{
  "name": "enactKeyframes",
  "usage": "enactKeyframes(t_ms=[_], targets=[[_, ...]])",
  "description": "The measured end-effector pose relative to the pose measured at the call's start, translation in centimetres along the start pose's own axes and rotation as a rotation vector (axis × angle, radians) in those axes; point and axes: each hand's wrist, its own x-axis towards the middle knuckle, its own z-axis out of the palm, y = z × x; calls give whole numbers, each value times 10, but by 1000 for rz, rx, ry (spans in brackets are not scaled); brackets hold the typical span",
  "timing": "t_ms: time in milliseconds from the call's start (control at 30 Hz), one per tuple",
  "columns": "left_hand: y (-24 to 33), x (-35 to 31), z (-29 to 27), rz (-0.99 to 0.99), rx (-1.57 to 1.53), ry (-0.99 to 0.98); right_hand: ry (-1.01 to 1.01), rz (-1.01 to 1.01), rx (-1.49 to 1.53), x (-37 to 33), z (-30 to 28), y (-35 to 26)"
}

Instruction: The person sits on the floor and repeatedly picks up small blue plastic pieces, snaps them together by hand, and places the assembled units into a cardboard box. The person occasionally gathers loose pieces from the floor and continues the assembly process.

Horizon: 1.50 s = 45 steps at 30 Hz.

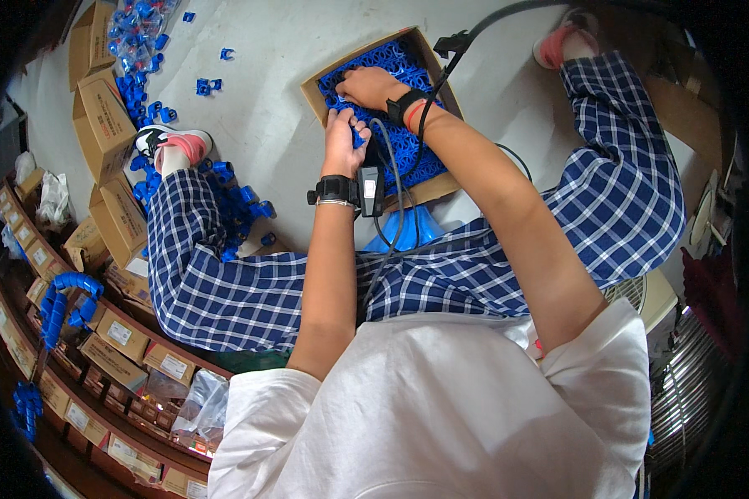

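Observation:
An open cardboard box (pixel 429 193) full of small blue plastic ring-like parts (pixel 404 158) stands on the floor between my legs. My left hand (pixel 344 143) is at the box's left side, fingers curled round a small blue plastic fitting (pixel 358 139) that shows between them. Over the far left part of the box, my right hand (pixel 372 88) reaches down among the blue parts. Its fingers are bent together, and whatever their tips grip is hidden. Both wrists wear black straps, and a small grey device (pixel 370 191) on a cable hangs beside the left wrist.
A black cable (pixel 474 33) runs across the box's right side. Blue pipe fittings (pixel 241 208) lie heaped by my left leg, with a bag of more (pixel 137 33) farther off. Cardboard boxes (pixel 101 125) line the left, beside shelves of labelled boxes (pixel 118 333). A blue bag (pixel 416 229) lies below the box.

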Motion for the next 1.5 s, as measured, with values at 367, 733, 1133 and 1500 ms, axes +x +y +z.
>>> enactKeyframes(t_ms=[367,733,1133,1500], targets=[[2,19,-9,-171,-622,-53,16,14,-3,-2,-2,-3],[36,-15,6,533,965,182,54,-5,-11,-3,0,-2],[66,26,19,768,2515,154,69,40,86,-7,-2,0],[61,25,12,823,2490,160,123,19,94,-7,2,1]])
